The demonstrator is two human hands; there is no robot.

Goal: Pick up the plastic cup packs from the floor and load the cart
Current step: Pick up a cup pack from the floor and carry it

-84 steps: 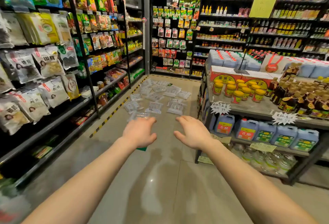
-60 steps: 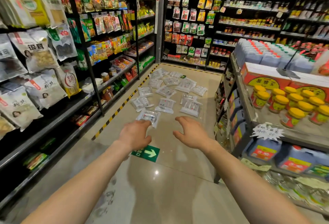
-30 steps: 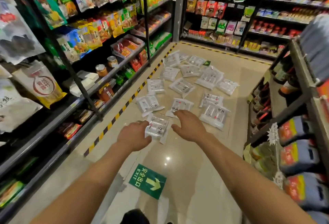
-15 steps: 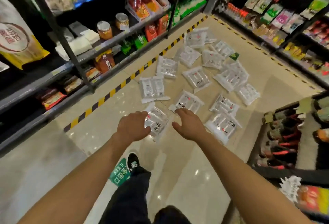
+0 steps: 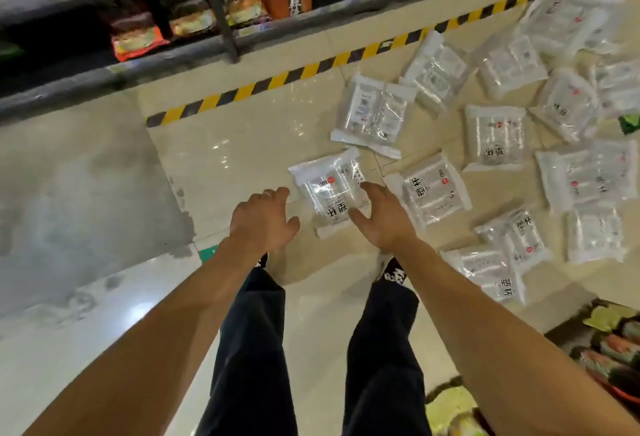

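The nearest plastic cup pack point(image 5: 330, 189) lies flat on the floor, a clear wrapper with a white edge strip, black characters and a small red dot, turned at a slant. Just right of it, a second pack point(image 5: 431, 189) lies flat, also slanted, apart from it. Beyond the nearest pack, toward the striped line, a third pack point(image 5: 375, 115) rests label-side down with a barcode showing. Further right of the nearest pack, many more packs point(image 5: 495, 137) lie scattered flat, some overlapping.
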